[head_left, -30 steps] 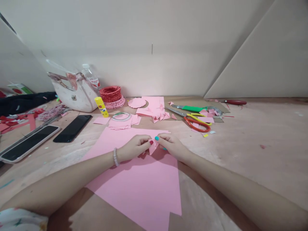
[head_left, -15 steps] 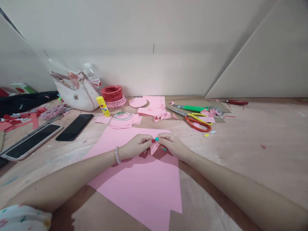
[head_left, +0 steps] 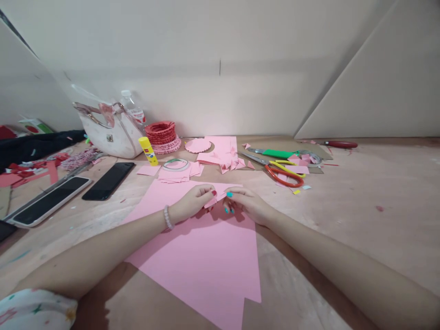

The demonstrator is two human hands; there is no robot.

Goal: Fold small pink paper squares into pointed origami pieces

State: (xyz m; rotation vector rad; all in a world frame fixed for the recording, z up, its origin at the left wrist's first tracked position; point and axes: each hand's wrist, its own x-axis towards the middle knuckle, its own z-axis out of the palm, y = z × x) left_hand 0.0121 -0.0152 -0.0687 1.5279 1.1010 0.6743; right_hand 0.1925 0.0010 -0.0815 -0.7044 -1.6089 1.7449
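A small folded piece of pink paper (head_left: 219, 197) is held up between my two hands. My left hand (head_left: 194, 201), with a beaded bracelet at its wrist, pinches the left end under a red-nailed thumb. At the right end, my right hand (head_left: 249, 204) has its thumb and forefinger closed on the paper; its other fingers curl below, showing green-blue nails. Under both hands lie large pink paper sheets (head_left: 199, 256) with a stepped lower right corner. Just beyond are cut pink paper squares (head_left: 175, 175) with a roll of tape (head_left: 175, 165) on top.
Beyond the sheets are a glue stick (head_left: 148, 151), red paper rings (head_left: 160, 133), folded pink pieces (head_left: 233, 161) and orange-handled scissors (head_left: 285, 176). Two phones (head_left: 108, 181) (head_left: 51, 201) lie left, before a white handbag (head_left: 113, 137). A red-handled tool (head_left: 342, 144) rests at the back right.
My thumbs have moved apart, and more of the folded pink paper shows between them. My left hand has shifted slightly left and up. The view has moved a little.
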